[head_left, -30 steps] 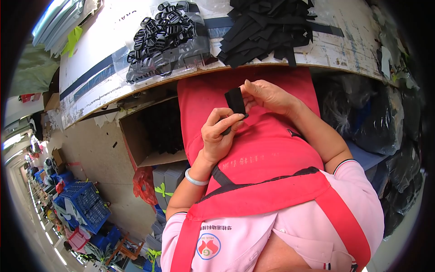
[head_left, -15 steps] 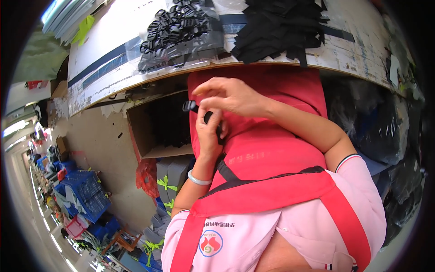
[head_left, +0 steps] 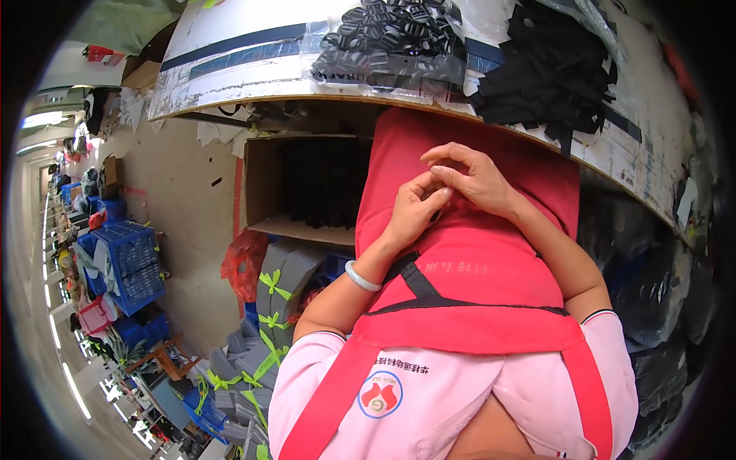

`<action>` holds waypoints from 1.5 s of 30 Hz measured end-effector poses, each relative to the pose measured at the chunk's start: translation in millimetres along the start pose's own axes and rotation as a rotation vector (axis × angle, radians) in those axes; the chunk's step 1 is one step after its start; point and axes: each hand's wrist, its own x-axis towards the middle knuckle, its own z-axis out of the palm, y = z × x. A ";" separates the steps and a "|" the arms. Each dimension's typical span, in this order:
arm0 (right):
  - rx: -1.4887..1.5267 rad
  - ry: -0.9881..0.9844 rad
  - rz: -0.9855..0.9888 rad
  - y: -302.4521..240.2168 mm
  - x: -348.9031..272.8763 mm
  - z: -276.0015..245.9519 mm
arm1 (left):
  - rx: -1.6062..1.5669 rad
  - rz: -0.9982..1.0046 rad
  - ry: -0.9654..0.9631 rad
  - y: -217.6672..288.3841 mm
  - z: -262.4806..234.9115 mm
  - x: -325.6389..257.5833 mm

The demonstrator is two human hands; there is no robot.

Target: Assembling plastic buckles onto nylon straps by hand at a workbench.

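Basically, the workpiece is a small black piece [head_left: 437,217], now just a dark sliver at the left hand [head_left: 418,208], over the red apron [head_left: 491,285]. Shape and ends hidden by the fingers. Left grip is narrow, thumb and fingers drawn together around it. Right hand [head_left: 477,180] is up against the left, fingers curled; from where I stand, can't tell if it has hold of anything.

Vs half a second ago: a black buckle stuck out past the left fingers and the right hand was arched above. Now the right has dropped in beside the left and the buckle end is out of sight.

Containers: open cardboard box [head_left: 261,184] under the bench [head_left: 230,92], with a dark mass [head_left: 322,184] in it, too dim to pick out parts. Clear plastic bag [head_left: 383,75] on the bench with a heap of black buckles [head_left: 399,31], some seen through the film. Black strips [head_left: 544,84] piled loose to its right. Red plastic bag [head_left: 244,261] below the box, contents unreadable.
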 end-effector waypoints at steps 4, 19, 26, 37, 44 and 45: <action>-0.075 -0.073 0.121 4.1 -3.4 -5.4 | -0.142 -0.108 -0.008 10.8 -11.7 -0.8; -0.147 -0.077 0.243 30.3 -5.8 -3.8 | -1.131 -0.031 0.098 -29.6 -123.7 -34.8; -0.013 -0.091 0.398 36.5 12.6 2.5 | -0.976 -0.323 0.736 -120.1 -176.6 -57.4; -0.198 0.057 0.329 40.4 39.9 13.4 | -0.388 -0.353 0.837 -155.6 -261.5 38.6; -0.341 0.067 0.197 50.5 49.7 7.4 | -0.107 -0.485 1.025 -217.0 -297.8 116.7; -0.345 0.073 0.182 57.5 47.2 3.1 | -0.039 -0.515 1.051 -228.5 -295.0 130.8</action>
